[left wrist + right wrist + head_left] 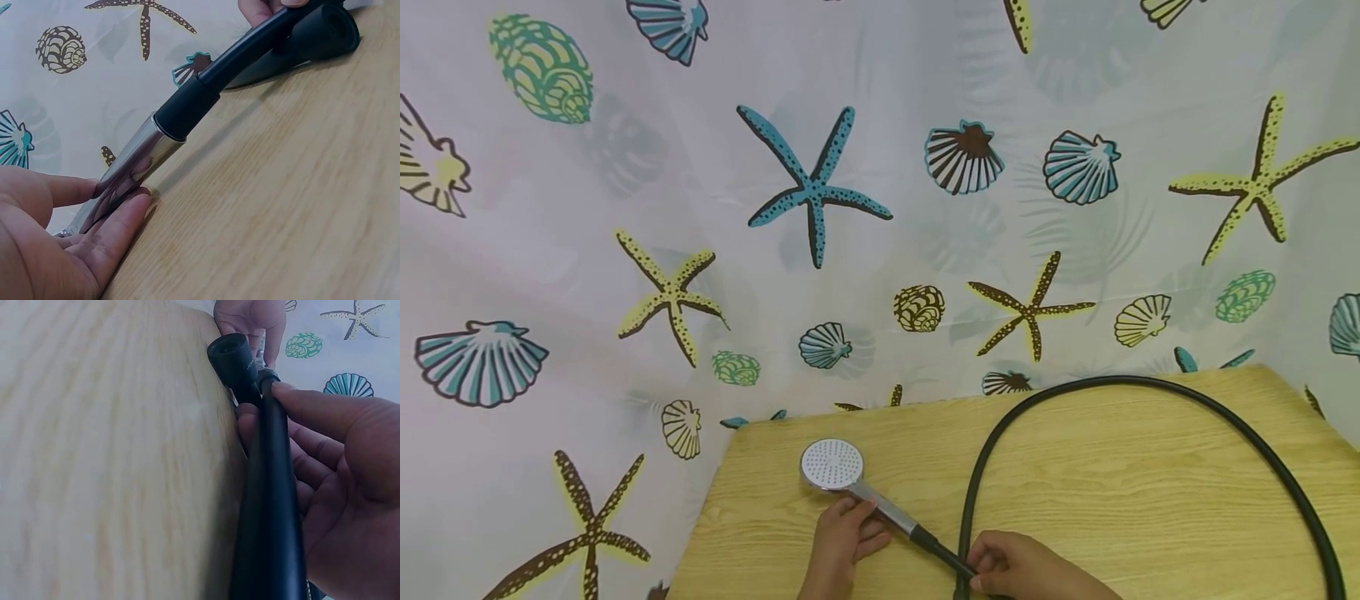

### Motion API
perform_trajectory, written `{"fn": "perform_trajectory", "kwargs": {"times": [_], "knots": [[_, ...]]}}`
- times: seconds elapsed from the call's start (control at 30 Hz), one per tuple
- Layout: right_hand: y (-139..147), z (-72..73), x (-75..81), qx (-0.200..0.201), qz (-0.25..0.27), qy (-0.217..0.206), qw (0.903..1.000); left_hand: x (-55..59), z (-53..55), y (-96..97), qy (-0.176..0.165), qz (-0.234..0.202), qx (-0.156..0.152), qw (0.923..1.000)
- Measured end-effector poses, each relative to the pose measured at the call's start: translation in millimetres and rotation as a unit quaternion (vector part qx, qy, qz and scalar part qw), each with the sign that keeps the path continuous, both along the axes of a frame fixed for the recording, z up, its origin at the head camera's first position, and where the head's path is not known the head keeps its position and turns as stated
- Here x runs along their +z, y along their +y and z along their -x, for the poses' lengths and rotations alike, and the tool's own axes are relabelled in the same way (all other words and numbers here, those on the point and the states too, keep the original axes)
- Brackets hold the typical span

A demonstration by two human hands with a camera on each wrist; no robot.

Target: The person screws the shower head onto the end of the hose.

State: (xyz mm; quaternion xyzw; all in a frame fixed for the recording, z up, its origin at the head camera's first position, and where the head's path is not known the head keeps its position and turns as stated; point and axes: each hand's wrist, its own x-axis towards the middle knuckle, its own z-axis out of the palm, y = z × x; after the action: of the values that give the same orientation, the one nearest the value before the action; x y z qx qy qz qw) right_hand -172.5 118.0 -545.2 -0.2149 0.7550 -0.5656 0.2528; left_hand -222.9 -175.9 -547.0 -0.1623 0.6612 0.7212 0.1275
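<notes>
A hand shower head point(832, 464) with a white, dotted face and a chrome handle point(134, 164) points to the left above the wooden table. My left hand point(847, 537) holds that handle, thumb on one side and fingers beneath. A black hose point(1112, 381) joins the handle through a black collar point(187, 111). To the right, my right hand point(1018, 565) grips the hose near the handle, with the thumb along it in the right wrist view. Close to its fingertips lies the hose's loose end, a wide hollow black fitting point(232, 360).
The light wooden table point(1120, 500) carries the hose, which arcs to the back and down the right side. Behind and at both sides hangs a white curtain point(880, 50) printed with starfish and shells.
</notes>
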Motion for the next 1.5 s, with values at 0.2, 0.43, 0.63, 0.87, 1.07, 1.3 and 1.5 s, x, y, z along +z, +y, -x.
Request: {"fn": "perform_trajectory", "kwargs": {"times": [0.2,0.43,0.63,0.87,1.07,1.3,1.5], "knots": [[0.5,-0.5,0.8,0.0,0.003,-0.003,1.0,-3.3,4.0,-0.3,-0.009,0.012,0.0,0.9999],[1.2,-1.3,-0.1,0.0,-0.001,0.003,1.0,-3.7,2.8,1.9,-0.001,0.04,0.006,0.9992],[1.5,-1.5,-1.8,-0.002,-0.002,0.002,1.0,-2.9,2.4,3.4,-0.001,0.048,0.008,0.9988],[1.2,-1.6,-1.2,-0.002,-0.001,0.003,1.0,-3.3,3.3,4.3,-0.001,0.056,0.012,0.9984],[0.9,-1.0,-1.9,-0.003,0.001,-0.001,1.0,-1.9,2.7,5.0,0.004,0.058,0.019,0.9981],[1.5,-0.6,-4.8,-0.001,0.007,-0.006,1.0,-1.5,0.3,4.9,0.001,0.071,0.011,0.9974],[2.4,-1.4,-3.6,-0.006,0.011,-0.016,0.9998,-2.2,-0.2,5.9,0.006,0.079,0.011,0.9968]]}}
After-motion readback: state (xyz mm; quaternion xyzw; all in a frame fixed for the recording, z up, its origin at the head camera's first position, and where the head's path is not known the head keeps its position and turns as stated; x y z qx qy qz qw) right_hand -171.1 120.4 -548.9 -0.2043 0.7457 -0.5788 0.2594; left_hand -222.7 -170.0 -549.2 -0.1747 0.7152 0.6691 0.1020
